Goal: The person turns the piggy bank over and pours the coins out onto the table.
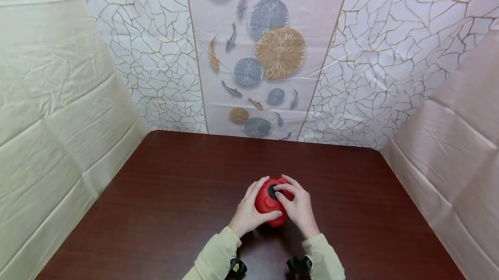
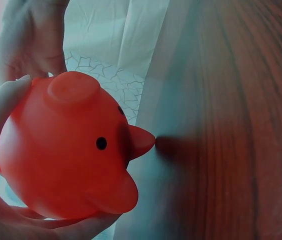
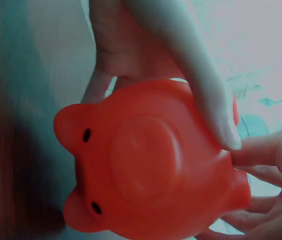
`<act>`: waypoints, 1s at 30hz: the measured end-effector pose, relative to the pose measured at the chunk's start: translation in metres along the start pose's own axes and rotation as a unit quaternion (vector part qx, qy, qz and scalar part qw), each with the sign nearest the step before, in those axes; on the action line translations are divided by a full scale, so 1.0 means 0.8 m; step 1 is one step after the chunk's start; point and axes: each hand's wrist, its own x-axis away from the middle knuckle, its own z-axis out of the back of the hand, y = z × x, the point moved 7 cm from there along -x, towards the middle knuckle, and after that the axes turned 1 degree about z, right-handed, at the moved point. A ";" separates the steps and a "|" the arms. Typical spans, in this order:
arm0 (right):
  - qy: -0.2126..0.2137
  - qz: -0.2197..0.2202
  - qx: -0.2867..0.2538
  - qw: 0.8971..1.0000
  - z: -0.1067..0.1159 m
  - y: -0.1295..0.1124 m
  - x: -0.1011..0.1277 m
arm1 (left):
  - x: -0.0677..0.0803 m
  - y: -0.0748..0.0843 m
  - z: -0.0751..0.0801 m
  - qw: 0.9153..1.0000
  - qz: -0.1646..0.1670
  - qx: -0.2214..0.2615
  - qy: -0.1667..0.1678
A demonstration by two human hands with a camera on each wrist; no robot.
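Low over the table, a red piggy bank (image 1: pixel 263 205) is held upside down, its belly facing up. My left hand (image 1: pixel 248 211) grips it from the left, thumb on the near side and fingers round the far side. On the belly is a round black plug (image 1: pixel 271 191), which my right hand (image 1: pixel 299 207) pinches with thumb and index finger. The pig's ears (image 2: pixel 142 141) point down close to the tabletop in the left wrist view. Its round snout (image 3: pixel 143 157) faces the right wrist camera, with black eyes beside it. Both wrist views hide the plug.
The dark brown wooden table (image 1: pixel 187 176) spreads out round the hands. Patterned cloth (image 1: pixel 253 72) hangs behind its far edge. Cream cloth drapes (image 1: pixel 58 111) flank the table on both sides. Black bands (image 1: pixel 299 265) sit at the cuffs of the light sleeves.
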 end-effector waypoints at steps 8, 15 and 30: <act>-0.055 0.014 -0.072 0.996 0.002 0.005 -0.006 | -0.002 0.009 0.001 0.999 -0.033 -0.021 -0.005; -0.109 0.090 -0.065 0.988 0.004 0.003 -0.012 | -0.007 0.012 0.002 0.997 -0.063 -0.034 -0.010; -0.009 0.333 0.254 0.908 0.020 -0.043 0.002 | -0.011 0.020 -0.007 0.996 -0.040 -0.066 -0.037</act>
